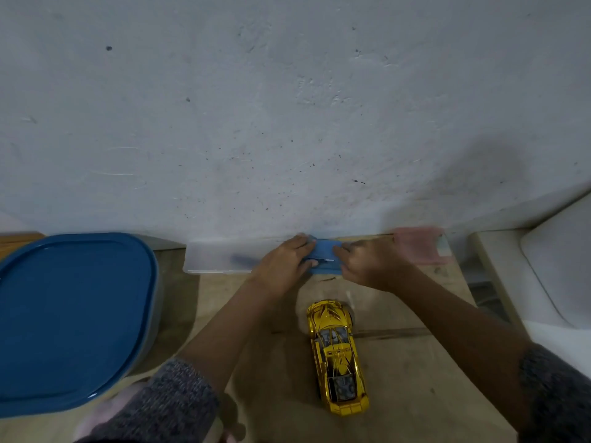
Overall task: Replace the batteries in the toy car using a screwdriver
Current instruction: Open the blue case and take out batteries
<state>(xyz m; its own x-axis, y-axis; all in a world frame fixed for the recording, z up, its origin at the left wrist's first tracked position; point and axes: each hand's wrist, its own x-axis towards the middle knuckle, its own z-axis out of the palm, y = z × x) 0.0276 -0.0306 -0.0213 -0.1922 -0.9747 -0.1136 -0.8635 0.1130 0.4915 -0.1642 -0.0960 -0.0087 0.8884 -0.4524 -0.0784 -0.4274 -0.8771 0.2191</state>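
Two-handed reaching to the far edge of the tabletop (415, 362), right up against the pale wall (287, 107). Laying the left hand (284, 263) over the left end of a blue tray (324, 247) and setting the right hand (367, 266) against its right end, the fingertips of the two pointing at each other and nearly meeting. Lying on the tray between them, what is looking like a slim screwdriver (321, 260), dark end to the left, pale tip to the right. Touching the tray with both hands for certain, yet blurring too much to tell how tight either grip is, or whether pinching the tray or merely pressing on it. Sitting on its wheels on the near part of the tabletop, between the two forearms and well apart from the hands, the gold toy car (337, 356), running lengthwise from near to far. Stretching away to the left of the tray, a clear plastic case (217, 259) with something dark and blurred inside. Standing further left, a big container with a blue lid (73, 314). Lying just right of the right hand, by the wall, a pink cloth (419, 246). Covering both forearms at the near edge, grey knit sleeves (185, 398).
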